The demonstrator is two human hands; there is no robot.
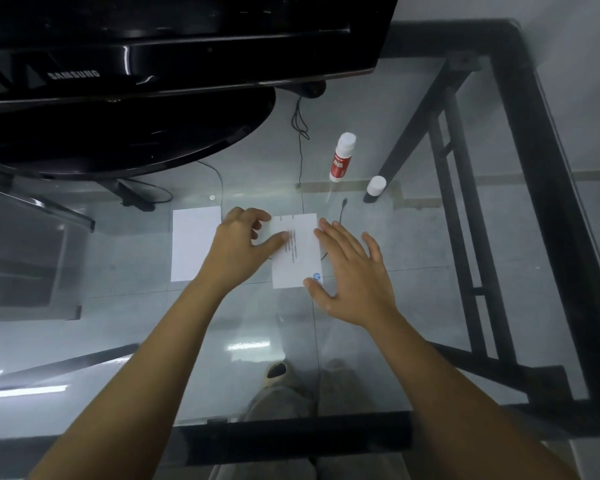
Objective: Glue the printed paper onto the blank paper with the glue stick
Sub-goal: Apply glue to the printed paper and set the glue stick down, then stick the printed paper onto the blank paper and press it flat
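Observation:
The printed paper (pixel 297 261), with lines of text and a blue logo, lies on the glass table. My left hand (pixel 241 247) pinches its left edge between thumb and fingers. My right hand (pixel 352 271) rests flat with fingers spread on its right edge. The blank paper (pixel 193 244) lies flat just left of my left hand. The red and white glue stick (pixel 342 157) stands uncapped farther back on the right, with its white cap (pixel 376 186) standing beside it.
A black monitor (pixel 153 46) with a round base (pixel 125 133) fills the far left. Thin cables (pixel 300 147) run under the glass. The table's black frame (pixel 551 168) borders the right and near sides. My feet show through the glass.

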